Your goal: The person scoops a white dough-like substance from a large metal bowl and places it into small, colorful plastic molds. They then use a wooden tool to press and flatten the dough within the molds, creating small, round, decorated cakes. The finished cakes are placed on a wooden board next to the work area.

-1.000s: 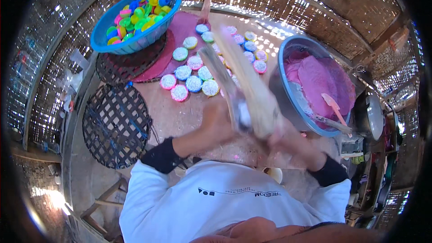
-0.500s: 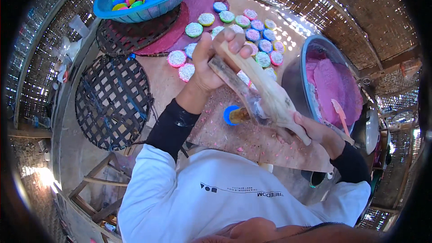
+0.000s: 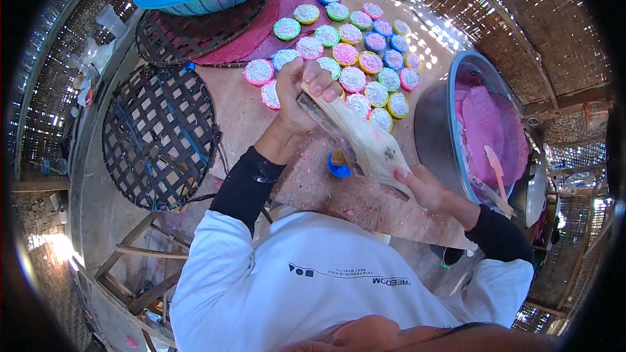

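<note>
Between my two hands is a long pale wooden tool (image 3: 365, 135), held slantwise, with a small cluster of dark spots on its broad part. A second, darker bar (image 3: 319, 119) runs alongside it. My left hand (image 3: 301, 94) is closed round the upper end of both. At the lower end, my right hand (image 3: 422, 186) grips the pale piece with the thumb on top. Beneath the tool, a blue cup (image 3: 338, 169) with something brown at it sits tilted on the board (image 3: 303, 186); the tool partly hides it. Beyond are several coloured cups (image 3: 353, 79) filled with white and pink shreds.
On the right stands a large basin (image 3: 433, 117) of pink dough (image 3: 486, 124) with a pink spatula (image 3: 495, 171). A blue basket (image 3: 215, 5) of colourful cups is at the far left. A dark woven tray (image 3: 160, 137) lies left, above a wooden frame (image 3: 120, 267).
The tool has turned so its broad spotted face shows, and my right hand has moved left and slightly up with its end. The blue cup beneath now appears tilted. My left hand keeps its grip.
</note>
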A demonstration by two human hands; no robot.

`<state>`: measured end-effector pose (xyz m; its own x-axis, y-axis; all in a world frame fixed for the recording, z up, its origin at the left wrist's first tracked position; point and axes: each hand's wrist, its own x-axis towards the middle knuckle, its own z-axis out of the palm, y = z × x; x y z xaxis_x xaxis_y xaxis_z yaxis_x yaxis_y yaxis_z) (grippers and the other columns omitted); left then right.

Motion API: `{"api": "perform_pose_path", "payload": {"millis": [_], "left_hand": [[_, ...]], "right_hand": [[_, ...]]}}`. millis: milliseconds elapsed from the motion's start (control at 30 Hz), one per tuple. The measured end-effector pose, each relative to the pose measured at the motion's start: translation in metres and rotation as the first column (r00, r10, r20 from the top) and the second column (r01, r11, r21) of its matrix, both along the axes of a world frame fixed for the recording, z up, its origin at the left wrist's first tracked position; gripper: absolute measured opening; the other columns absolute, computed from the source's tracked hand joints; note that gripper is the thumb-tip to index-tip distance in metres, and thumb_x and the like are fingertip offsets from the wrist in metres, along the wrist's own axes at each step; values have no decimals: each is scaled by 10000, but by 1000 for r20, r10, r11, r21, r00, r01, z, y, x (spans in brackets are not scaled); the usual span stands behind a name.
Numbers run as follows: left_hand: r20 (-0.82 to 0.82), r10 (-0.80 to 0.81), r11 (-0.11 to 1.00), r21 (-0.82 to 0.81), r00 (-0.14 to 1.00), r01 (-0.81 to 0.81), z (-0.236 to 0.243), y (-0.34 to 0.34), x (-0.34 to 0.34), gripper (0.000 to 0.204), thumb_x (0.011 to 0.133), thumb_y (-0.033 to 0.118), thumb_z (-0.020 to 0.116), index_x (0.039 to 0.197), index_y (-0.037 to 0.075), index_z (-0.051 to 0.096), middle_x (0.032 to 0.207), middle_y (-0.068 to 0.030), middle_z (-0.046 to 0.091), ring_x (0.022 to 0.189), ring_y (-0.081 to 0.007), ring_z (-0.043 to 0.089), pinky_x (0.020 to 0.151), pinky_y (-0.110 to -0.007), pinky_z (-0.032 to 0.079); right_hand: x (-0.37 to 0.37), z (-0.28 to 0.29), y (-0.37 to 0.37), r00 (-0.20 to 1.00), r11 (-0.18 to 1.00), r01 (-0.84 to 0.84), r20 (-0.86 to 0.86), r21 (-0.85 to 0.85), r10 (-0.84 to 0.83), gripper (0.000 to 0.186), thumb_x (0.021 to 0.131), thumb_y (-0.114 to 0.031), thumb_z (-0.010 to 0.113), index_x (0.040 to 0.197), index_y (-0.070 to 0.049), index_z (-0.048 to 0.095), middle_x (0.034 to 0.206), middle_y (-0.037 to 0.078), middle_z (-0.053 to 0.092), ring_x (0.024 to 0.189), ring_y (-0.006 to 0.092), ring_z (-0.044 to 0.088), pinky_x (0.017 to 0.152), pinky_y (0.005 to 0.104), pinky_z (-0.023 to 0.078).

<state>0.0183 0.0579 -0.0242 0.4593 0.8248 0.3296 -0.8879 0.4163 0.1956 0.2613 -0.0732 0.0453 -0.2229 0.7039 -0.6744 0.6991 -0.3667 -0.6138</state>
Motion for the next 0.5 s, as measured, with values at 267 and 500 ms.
{"api": "perform_pose_path", "payload": {"millis": [267,500], "left_hand": [[-26,25,982,-185,999,-29,0,-11,5,334,887,355,375,606,182,425,520,58,409,567,-122,437,641,-276,366],[28,18,990,-143,999,-14,-1,-8,12,344,894,345,372,591,187,416,516,67,403,541,-105,433,636,-281,364]], "right_hand": [[-12,23,-4,994,996,84,-64,-36,-87,719,817,-650,414,973,18,626,657,63,555,587,151,523,503,312,408],[-6,32,0,975,999,21,219,28,-26,785,761,-718,423,686,36,627,520,59,493,529,145,504,478,328,383]]}}
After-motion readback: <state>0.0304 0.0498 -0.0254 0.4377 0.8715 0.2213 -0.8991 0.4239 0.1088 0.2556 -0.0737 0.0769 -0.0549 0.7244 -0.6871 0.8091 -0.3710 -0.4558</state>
